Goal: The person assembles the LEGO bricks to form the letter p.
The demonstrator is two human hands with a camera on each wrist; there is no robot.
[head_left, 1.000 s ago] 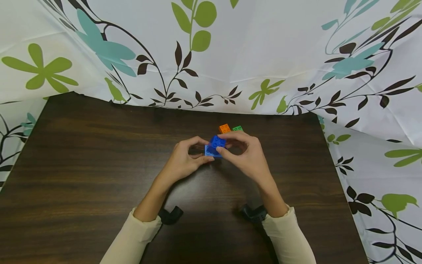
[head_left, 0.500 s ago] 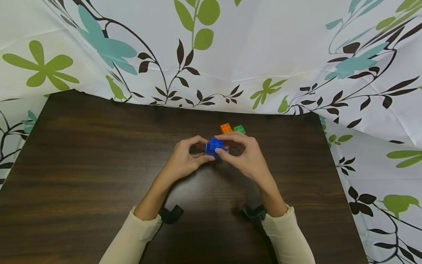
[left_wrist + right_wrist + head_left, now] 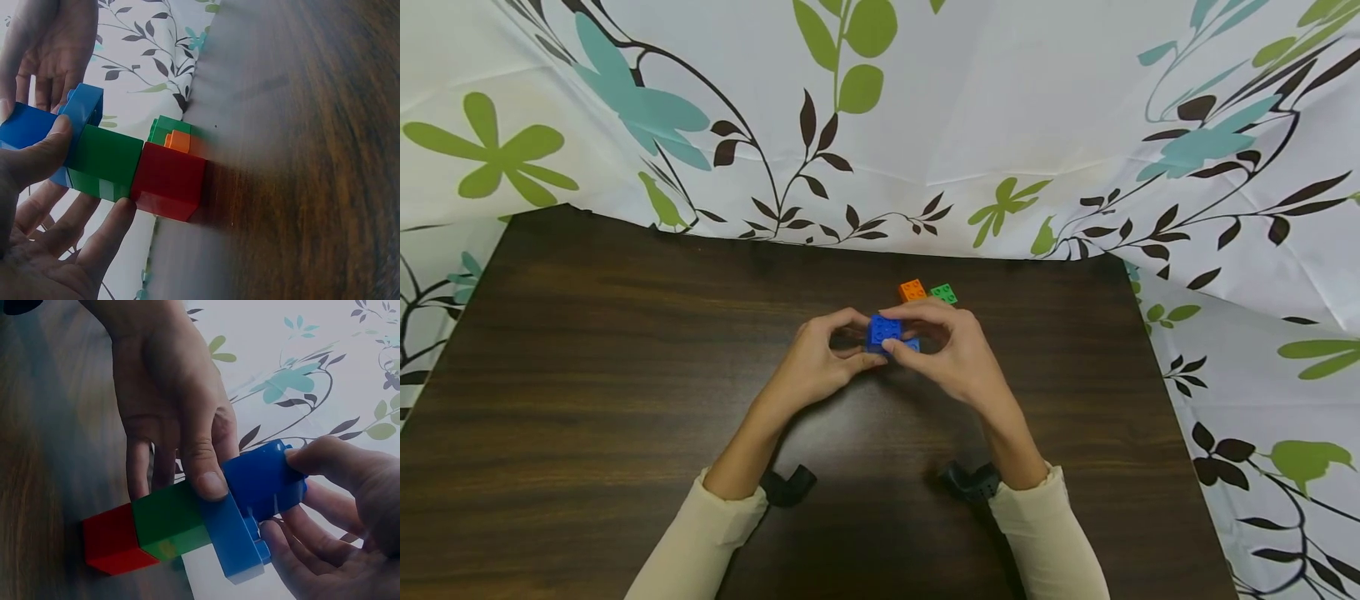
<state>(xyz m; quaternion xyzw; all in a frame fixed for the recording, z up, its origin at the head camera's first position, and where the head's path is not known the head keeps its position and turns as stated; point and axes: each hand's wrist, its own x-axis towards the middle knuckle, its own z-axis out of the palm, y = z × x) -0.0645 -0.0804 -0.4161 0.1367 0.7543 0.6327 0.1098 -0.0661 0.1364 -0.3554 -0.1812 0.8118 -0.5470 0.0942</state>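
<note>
A dark blue building brick (image 3: 884, 328) sits over the left end of a longer light blue brick (image 3: 913, 343). Under them, in the left wrist view, a green brick (image 3: 106, 162) stands on a red brick (image 3: 169, 181), which rests on the table. My left hand (image 3: 822, 360) holds this stack from the left, its thumb on the light blue brick. From the right, my right hand (image 3: 951, 350) pinches the dark blue brick (image 3: 265, 478) between thumb and fingers. Whether the dark blue brick is fully pressed down on the studs, I cannot tell.
Just behind the hands lie an orange brick (image 3: 912, 289) and a green brick (image 3: 943, 293) on the dark wooden table (image 3: 625, 375). A white patterned cloth (image 3: 925, 125) hangs along the table's far edge and right side.
My right hand has shifted a little left with the dark blue brick, which went from tilted to level over the light blue brick's left end. My left hand has stayed in place.
</note>
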